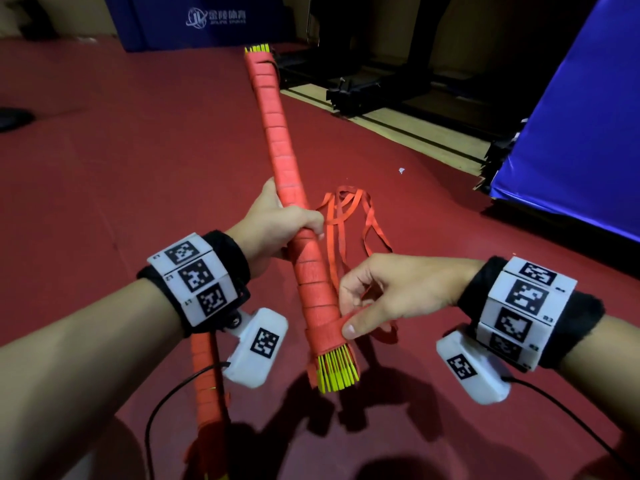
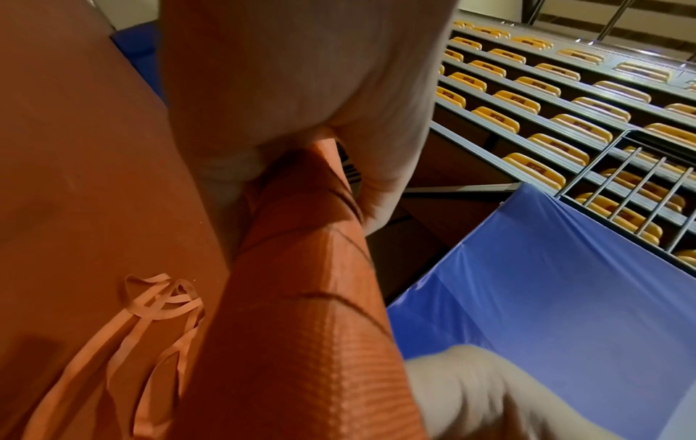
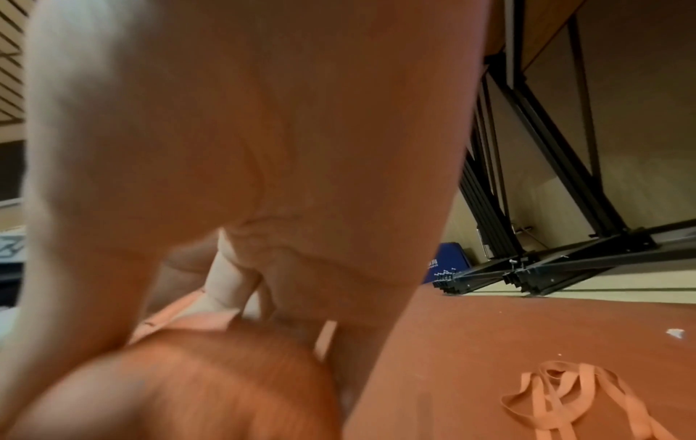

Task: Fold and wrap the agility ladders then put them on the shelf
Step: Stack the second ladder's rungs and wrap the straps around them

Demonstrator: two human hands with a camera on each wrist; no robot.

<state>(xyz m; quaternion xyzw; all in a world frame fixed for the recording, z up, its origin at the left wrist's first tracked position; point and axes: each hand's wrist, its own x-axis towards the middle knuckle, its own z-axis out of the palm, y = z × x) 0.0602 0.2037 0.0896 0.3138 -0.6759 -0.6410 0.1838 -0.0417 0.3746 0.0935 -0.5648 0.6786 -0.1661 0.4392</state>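
Red matting [image 1: 121, 161] covers the floor under you, with a strip of pale wood flooring [image 1: 398, 123] and black metal framework [image 1: 363, 91] beyond it. A blue padded mat [image 1: 571, 133] stands at your right, another blue pad with white lettering [image 1: 207, 22] at the far wall, and your left wrist view shows tiered rows of yellow seats [image 2: 546, 98].

You hold the agility ladder bundle [image 1: 284, 161] off the floor, its rungs bound in orange-red strap. Its long axis runs away from you, tilting slightly left at the far end; yellow rung tips [image 1: 337, 372] fan out at the near end, and more show at the far end. Your left hand [image 1: 277, 226] is wrapped round the bundle near its middle. Your right hand [image 1: 391, 292] pinches the strap against the bundle just above the near tips. Loose strap loops [image 1: 349, 216] trail onto the matting right of the bundle. A second wrapped bundle [image 1: 204, 368] lies on the floor below your left wrist.
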